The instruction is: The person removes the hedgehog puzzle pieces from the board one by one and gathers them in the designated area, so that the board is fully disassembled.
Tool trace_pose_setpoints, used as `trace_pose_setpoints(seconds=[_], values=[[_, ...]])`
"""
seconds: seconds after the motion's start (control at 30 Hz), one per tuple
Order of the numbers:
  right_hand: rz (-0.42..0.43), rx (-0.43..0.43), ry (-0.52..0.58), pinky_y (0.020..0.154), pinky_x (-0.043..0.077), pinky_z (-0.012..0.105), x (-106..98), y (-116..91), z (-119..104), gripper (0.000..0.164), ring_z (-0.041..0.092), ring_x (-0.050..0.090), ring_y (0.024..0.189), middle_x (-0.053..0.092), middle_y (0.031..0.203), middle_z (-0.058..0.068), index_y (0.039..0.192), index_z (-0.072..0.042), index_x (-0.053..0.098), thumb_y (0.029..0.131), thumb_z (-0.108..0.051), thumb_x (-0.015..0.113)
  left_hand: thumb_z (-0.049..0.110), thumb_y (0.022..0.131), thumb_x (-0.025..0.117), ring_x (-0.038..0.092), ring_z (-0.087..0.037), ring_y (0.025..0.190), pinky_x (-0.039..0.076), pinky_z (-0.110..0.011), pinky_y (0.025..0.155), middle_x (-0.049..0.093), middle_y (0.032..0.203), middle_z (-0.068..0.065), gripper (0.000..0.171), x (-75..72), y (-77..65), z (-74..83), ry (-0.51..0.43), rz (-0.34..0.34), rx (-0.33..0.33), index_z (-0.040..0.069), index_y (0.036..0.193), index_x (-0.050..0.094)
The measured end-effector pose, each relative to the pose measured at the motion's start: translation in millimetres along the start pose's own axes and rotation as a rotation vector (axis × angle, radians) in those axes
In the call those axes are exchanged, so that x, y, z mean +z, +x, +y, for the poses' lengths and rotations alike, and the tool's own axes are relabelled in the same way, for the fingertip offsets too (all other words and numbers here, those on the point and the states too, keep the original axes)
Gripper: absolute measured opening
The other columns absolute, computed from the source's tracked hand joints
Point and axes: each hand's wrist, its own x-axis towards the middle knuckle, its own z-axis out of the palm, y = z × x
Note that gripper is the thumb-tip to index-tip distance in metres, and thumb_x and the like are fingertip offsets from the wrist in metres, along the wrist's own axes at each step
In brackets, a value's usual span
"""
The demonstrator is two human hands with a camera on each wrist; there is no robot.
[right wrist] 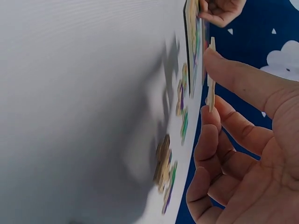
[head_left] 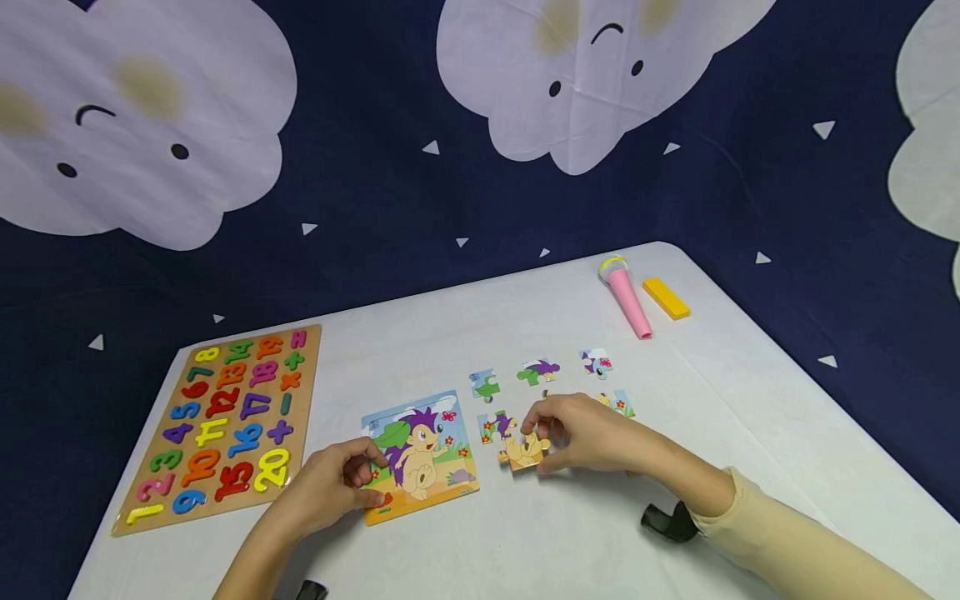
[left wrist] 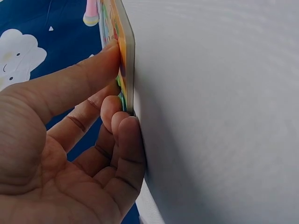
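Observation:
A square hedgehog picture puzzle board (head_left: pixel 423 467) lies on the white table. My left hand (head_left: pixel 333 483) holds it at its left edge, with the thumb (left wrist: pixel 100 65) on its face. My right hand (head_left: pixel 596 433) pinches a tan jigsaw piece (head_left: pixel 523 452) between thumb and fingers, just right of the board. In the right wrist view that piece (right wrist: pixel 211 81) is seen edge-on, raised off the table. Around the right hand lie loose pieces: a green one (head_left: pixel 486 384), a purple and green one (head_left: pixel 538 371), a blue one (head_left: pixel 596 362) and a purple one (head_left: pixel 497 425). The hand partly covers others.
A wooden number board (head_left: pixel 225 417) with coloured numerals lies at the left. Toward the far right edge are a pink toy microphone (head_left: pixel 630 300) and a yellow block (head_left: pixel 666 298). A dark cloud-patterned cloth (head_left: pixel 375 208) hangs behind the table.

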Motion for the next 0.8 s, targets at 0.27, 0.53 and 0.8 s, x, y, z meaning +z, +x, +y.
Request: trace_pose_setpoints(seconds=[0.27,0.53,0.8], values=[[0.025,-0.008,-0.011,0.074,0.046,0.022,-8,-19,11,0.040,0.008,0.055,0.084,0.060,0.089,-0.007,0.113,-0.017,0.074,0.082,-0.029,0.096,0.003,0.077,0.095,0.052,-0.019,0.078,0.041,-0.026,0.064,0.053,0.078,-0.003,0.034,-0.9,1.2,-1.9,-0.018,-0.015,0.001,0.014,0.101,0.074],[0.051,0.006,-0.032,0.075,0.044,0.023,-11,-32,18,0.043,0.006,0.053,0.086,0.061,0.090,-0.010,0.115,-0.017,0.074,0.080,-0.030,0.096,0.000,0.075,0.095,0.051,-0.019,0.078,0.040,-0.027,0.063,0.052,0.078,-0.003,0.036,0.1,0.1,-1.0,-0.022,-0.004,-0.012,0.014,0.101,0.073],[0.053,0.042,-0.012,0.074,0.044,0.021,-9,-41,21,0.042,0.005,0.053,0.085,0.060,0.088,-0.008,0.113,-0.015,0.073,0.080,-0.027,0.096,0.000,0.075,0.095,0.051,-0.019,0.078,0.040,-0.026,0.063,0.052,0.078,-0.003,0.036,0.4,0.0,-0.8,-0.014,-0.001,-0.013,0.014,0.100,0.074]])
